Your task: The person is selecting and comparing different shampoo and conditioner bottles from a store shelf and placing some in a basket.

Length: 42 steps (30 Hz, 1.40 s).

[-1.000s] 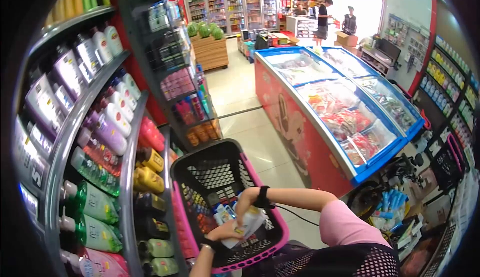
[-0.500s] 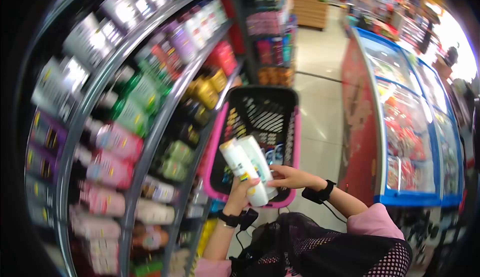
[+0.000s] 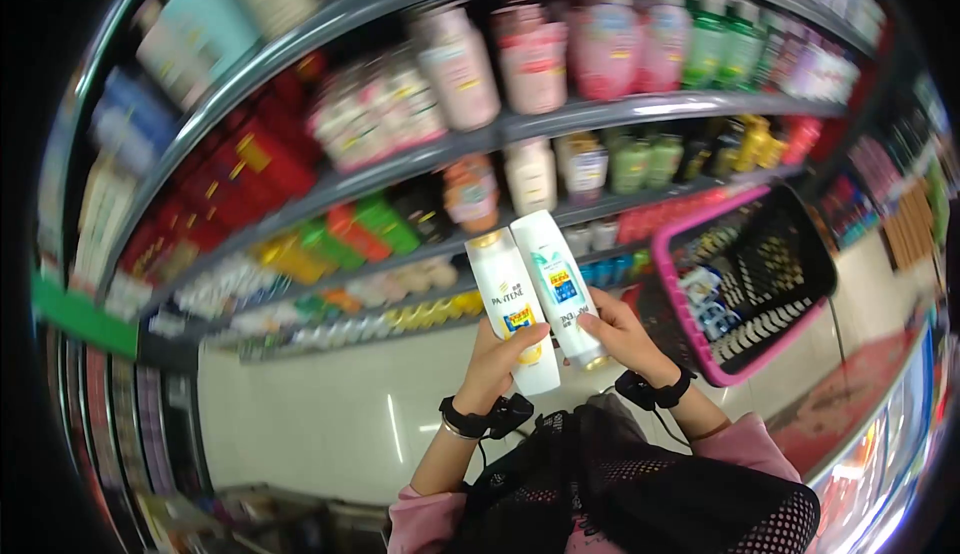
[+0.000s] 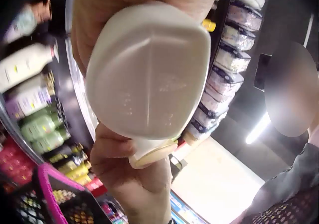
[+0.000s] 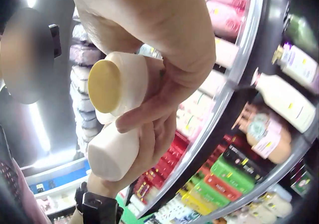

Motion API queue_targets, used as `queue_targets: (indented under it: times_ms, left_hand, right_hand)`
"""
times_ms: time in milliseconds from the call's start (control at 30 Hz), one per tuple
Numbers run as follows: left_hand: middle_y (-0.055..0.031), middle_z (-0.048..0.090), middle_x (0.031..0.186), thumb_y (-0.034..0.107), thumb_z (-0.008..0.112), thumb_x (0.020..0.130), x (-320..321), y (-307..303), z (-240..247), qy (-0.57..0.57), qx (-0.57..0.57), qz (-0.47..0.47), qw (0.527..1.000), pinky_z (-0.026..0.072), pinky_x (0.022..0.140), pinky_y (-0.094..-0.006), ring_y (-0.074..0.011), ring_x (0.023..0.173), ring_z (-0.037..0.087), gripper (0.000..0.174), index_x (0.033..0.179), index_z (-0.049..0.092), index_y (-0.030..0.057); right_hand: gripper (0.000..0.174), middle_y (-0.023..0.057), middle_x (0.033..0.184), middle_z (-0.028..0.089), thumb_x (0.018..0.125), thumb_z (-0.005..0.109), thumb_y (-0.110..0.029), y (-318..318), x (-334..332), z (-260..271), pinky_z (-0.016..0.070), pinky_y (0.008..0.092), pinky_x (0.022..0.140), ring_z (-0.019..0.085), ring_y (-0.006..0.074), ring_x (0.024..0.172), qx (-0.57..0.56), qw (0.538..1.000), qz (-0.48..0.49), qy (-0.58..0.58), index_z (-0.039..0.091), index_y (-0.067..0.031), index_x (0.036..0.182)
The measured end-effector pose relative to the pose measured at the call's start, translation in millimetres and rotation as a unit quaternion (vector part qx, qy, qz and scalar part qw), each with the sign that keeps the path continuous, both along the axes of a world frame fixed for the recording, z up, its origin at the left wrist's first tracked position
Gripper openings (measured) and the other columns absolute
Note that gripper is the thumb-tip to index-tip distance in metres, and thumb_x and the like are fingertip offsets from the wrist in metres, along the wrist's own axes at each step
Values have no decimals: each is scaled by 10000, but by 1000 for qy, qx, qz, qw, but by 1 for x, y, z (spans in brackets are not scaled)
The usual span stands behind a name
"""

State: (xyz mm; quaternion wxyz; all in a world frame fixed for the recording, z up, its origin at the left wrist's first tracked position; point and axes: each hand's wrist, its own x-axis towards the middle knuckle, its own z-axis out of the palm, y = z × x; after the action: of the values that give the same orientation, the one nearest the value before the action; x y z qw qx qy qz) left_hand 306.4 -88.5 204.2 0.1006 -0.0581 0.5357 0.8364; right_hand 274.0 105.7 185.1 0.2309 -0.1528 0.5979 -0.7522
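Two white Pantene bottles are held side by side in the head view. My left hand (image 3: 488, 362) grips the left bottle (image 3: 503, 272), gold cap uppermost, thumb across its label. The right bottle (image 3: 541, 244) is upside down, its gold cap toward my body, and my right hand (image 3: 630, 339) holds it with the thumb on its front. In the left wrist view, the broad base (image 4: 149, 79) of the left bottle fills the middle. The right bottle's gold cap (image 5: 103, 87) faces the right wrist camera, beside the left bottle's base (image 5: 113, 156).
Shelves (image 3: 570, 117) of pump bottles, boxes and tubes curve across the front. A black shopping basket with a pink rim (image 3: 685, 326) stands at right, with blue-and-white packages (image 3: 705, 299) inside. The red side of a freezer (image 3: 840, 394) is at lower right.
Both hands have brought the two bottles out from over the basket, now with labels facing up. The head view has turned left toward the shelves, so the basket appears farther right.
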Motion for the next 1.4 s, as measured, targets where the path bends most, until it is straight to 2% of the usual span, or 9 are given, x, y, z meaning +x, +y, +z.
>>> queue_targets:
  times_ms: [300,433,533,667,833,933,1067,1133,1400]
  left_hand:
    - [-274,560,1125,284,543,908,144,-224,13,79,-22,184,979,537,814,-438,-341,1000,606,599,1336,310,-64]
    - [-251,561,1136,190,545,912,189,-296,11,88,41,255,962,546,811,-435,-338,1015,601,534,1336,323,-49]
    - [-247,533,1185,212,553,909,210,-333,5,98,45,320,941,544,815,-438,-336,1065,575,574,1358,299,-39]
    - [-237,484,1254,237,575,896,226,-395,-2,106,43,407,906,541,822,-443,-325,1124,536,620,1376,280,-22]
    - [-212,411,1335,369,616,854,231,-490,-14,102,-22,491,865,535,825,-461,-304,1103,540,770,1414,213,28]
    - [-190,394,1352,336,646,835,226,-550,-6,89,-66,538,836,548,805,-458,-284,1073,550,772,1408,230,27]
    - [-180,457,1266,263,671,806,232,-617,8,72,-114,546,827,563,754,-435,-272,1030,571,738,1382,280,17]
    - [-181,484,1223,252,681,793,237,-644,15,49,-93,565,818,563,741,-425,-271,1006,584,746,1376,284,10]
    - [-198,507,1188,178,707,751,254,-745,10,40,-41,589,806,568,717,-417,-301,972,595,778,1376,286,-17]
  right_hand:
    - [604,107,1207,512,855,597,-107,-237,58,5,526,381,840,565,189,1038,-44,970,237,-19,287,25,1357]
    - [809,126,1301,417,777,667,-160,-320,74,3,479,344,897,491,191,1141,-67,924,376,-5,186,7,1406]
    - [871,139,1198,515,749,694,-157,-370,77,4,465,381,900,559,222,1071,-2,913,404,56,155,-3,1415]
    - [757,139,1351,432,715,672,-99,-446,63,23,337,314,1006,433,175,1206,102,874,390,271,323,10,1378]
    - [614,109,1137,615,672,673,-68,-560,32,31,453,288,856,596,159,981,66,861,417,284,505,-12,1259]
    - [575,104,1094,637,660,687,-80,-639,11,57,468,289,817,618,161,911,70,787,470,393,552,-27,1216]
    - [472,69,955,651,654,724,-80,-748,-2,63,489,269,724,620,124,793,-38,803,470,364,601,-31,1107]
    - [424,71,892,626,716,714,6,-796,4,71,486,212,567,608,100,722,-46,868,476,130,530,-6,1098]
    - [391,83,842,636,789,679,-94,-966,38,60,452,193,411,616,106,609,-103,906,390,126,504,-39,1135]
